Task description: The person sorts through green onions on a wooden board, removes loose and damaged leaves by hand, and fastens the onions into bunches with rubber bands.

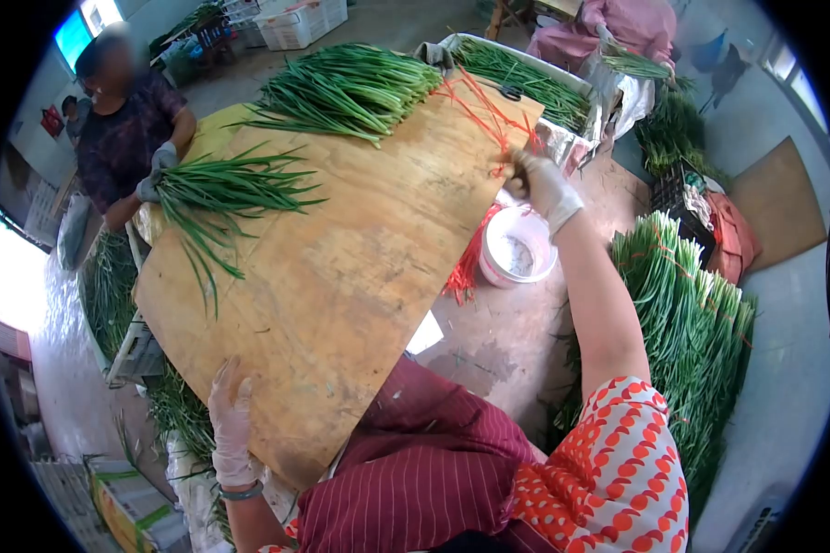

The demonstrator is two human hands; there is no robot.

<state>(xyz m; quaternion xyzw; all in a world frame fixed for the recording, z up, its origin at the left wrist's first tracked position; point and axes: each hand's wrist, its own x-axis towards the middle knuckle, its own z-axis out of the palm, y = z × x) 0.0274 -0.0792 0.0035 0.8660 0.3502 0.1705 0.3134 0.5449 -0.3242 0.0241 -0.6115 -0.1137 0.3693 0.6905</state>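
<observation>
My right hand (542, 189), in a thin white glove, is closed at the right edge of the wooden board (341, 258). Its fingers pinch red string (478, 106), strands of which run back over the board's far corner. My left hand (231, 419), also gloved, rests at the board's near left edge with its fingers apart, holding nothing. A large pile of green garlic chives (350, 88) lies along the far side of the board. Across from me, a co-worker's gloved hands (160, 170) hold a smaller bunch of chives (235, 189) over the board.
Below the right edge stands a white bucket (518, 247), beside hanging red strings (470, 263). Tied chive bundles (673, 304) stand at my right. Scissors (509, 92) lie at the far corner, near a crate of chives (526, 78). Another person in pink (632, 28) sits behind.
</observation>
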